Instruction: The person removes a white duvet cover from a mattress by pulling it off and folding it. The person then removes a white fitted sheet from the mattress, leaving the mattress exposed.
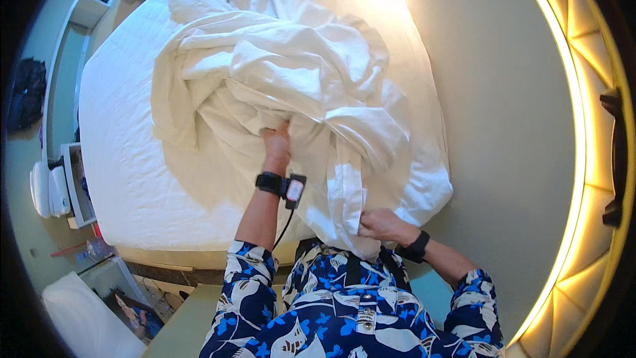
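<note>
A large white duvet or bed cover [278, 64] lies bunched in loose folds over a mattress with a white sheet [119, 159]. My left hand [277, 145] grips the fabric near the middle of the heap, its fingertips partly hidden in the folds. Lower and to the right, my right hand [380, 224] is closed on the edge of the same white cover, close to my body. Part of the cloth hangs over the bed's near edge against my clothing.
A lit, padded headboard [589, 159] curves along the right. On the left are an open drawer [79, 189], rolled white towels [49, 190], a dark bag or bundle [27, 94] and a white box-like unit [92, 2]. The wooden bed frame [164, 266] borders the near side.
</note>
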A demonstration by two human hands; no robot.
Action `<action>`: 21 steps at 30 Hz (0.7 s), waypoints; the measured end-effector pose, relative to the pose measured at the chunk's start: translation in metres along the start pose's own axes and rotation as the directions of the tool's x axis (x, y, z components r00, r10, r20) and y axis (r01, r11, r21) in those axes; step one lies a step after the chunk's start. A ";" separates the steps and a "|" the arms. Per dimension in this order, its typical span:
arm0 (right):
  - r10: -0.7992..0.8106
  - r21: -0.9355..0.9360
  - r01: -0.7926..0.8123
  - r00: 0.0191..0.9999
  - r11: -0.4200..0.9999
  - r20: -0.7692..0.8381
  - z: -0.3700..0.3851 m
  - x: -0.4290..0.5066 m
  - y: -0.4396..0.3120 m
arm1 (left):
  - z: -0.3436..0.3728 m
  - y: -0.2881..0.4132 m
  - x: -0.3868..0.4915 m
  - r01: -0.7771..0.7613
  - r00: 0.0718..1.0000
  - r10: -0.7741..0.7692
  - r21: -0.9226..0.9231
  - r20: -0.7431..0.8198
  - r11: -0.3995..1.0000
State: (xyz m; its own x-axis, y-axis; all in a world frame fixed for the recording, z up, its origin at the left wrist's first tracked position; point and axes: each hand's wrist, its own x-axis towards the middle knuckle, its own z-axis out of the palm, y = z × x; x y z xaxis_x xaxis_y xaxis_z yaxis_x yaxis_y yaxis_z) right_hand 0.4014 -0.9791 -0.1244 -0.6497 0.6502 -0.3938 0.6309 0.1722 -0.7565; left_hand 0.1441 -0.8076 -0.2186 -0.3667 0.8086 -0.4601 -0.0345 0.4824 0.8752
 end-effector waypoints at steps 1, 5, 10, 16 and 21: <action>-0.039 0.059 0.052 0.978 0.997 -0.207 -0.028 0.007 -0.007 | 0.000 0.005 -0.015 -0.121 0.990 0.140 0.391 -0.020 0.912; -0.209 -0.145 0.151 0.635 0.978 -0.743 -0.143 0.055 -0.033 | -0.002 0.046 -0.095 -0.327 0.945 0.269 0.546 0.186 0.771; -0.429 -0.393 0.185 0.526 0.901 -0.734 -0.185 0.170 -0.053 | -0.037 0.014 -0.114 -0.322 0.931 0.176 0.491 0.320 0.809; 0.080 -0.236 -0.159 0.947 0.959 -0.312 -0.122 0.226 -0.028 | -0.039 -0.017 -0.110 -0.290 0.938 0.188 0.360 0.291 0.887; -0.092 -0.360 0.097 0.995 0.928 0.031 -0.075 0.167 -0.022 | -0.041 0.003 -0.113 0.010 0.969 -0.059 0.198 0.238 0.980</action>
State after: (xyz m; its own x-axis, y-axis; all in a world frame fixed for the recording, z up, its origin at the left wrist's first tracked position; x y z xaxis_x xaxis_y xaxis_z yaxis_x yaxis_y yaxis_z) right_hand 0.3110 -0.8186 -0.1346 -0.7180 0.6085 -0.3381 0.6749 0.4894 -0.5523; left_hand 0.1475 -0.9119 -0.1579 -0.1319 0.8358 -0.5329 0.1468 0.5481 0.8234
